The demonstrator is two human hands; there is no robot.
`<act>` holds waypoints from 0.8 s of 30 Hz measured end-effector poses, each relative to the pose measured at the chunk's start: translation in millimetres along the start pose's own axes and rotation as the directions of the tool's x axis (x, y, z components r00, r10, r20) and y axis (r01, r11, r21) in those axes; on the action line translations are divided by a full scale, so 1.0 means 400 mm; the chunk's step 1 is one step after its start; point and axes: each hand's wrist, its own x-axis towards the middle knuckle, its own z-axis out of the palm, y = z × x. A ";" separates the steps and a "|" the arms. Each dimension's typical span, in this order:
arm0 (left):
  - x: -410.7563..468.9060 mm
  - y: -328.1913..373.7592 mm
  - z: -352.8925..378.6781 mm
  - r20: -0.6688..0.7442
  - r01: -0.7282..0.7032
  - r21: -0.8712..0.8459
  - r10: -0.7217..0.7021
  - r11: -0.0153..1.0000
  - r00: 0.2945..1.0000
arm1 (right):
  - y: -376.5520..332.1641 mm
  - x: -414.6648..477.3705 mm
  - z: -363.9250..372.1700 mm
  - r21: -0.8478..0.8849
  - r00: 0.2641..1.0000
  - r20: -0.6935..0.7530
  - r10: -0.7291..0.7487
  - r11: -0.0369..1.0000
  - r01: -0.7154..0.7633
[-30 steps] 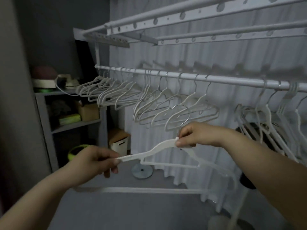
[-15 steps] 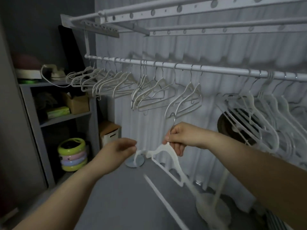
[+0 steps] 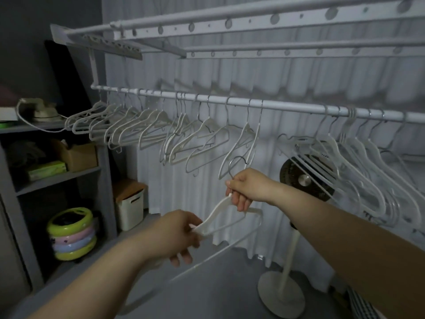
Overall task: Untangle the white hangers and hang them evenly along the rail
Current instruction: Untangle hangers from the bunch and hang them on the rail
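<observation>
A white hanger (image 3: 220,216) with a metal hook is held below the rail (image 3: 287,106). My right hand (image 3: 247,188) pinches its neck, the hook curling up above my fingers. My left hand (image 3: 178,234) grips the hanger's near shoulder end. Several white hangers (image 3: 142,127) hang spread along the rail's left and middle part. A crowded bunch of hangers (image 3: 358,164) overlaps on the right. A bare stretch of rail lies between the last middle hanger and that bunch, above my right hand.
A standing fan (image 3: 303,180) on a white pole and round base is behind my right arm. A grey shelf unit (image 3: 57,178) on the left holds boxes and an iron. A white bin (image 3: 131,208) and stacked coloured rings (image 3: 71,233) sit on the floor. White curtains hang behind.
Both hands have turned the held hanger from a flat, sideways pose to hook-up. My left hand regripped the shoulder end, and the view shifted right along the rail.
</observation>
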 end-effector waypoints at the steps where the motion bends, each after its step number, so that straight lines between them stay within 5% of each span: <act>1: 0.015 0.006 0.007 -0.007 0.005 0.024 -0.005 1.000 1.000 | 0.002 0.002 -0.015 0.002 1.000 -0.015 -0.005 1.000 0.005; 7: 0.130 0.054 0.035 -0.040 -0.080 0.163 0.088 0.983 0.995 | 0.049 0.016 -0.140 -0.009 0.993 -0.087 -0.082 0.997 0.082; 14: 0.291 0.153 0.074 -0.047 -0.106 -0.028 0.105 0.994 0.993 | 0.146 0.028 -0.385 -0.232 0.960 -0.244 -0.135 0.970 0.078; 19: 0.402 0.252 0.081 -0.151 -0.140 -0.041 0.133 0.989 0.980 | 0.222 0.047 -0.533 -0.712 0.825 -0.453 -0.339 0.694 -0.106; 24: 0.497 0.337 0.085 -0.282 -0.179 -0.018 0.166 0.984 0.945 | 0.255 0.095 -0.608 -0.834 0.796 -0.441 -0.415 0.517 -0.193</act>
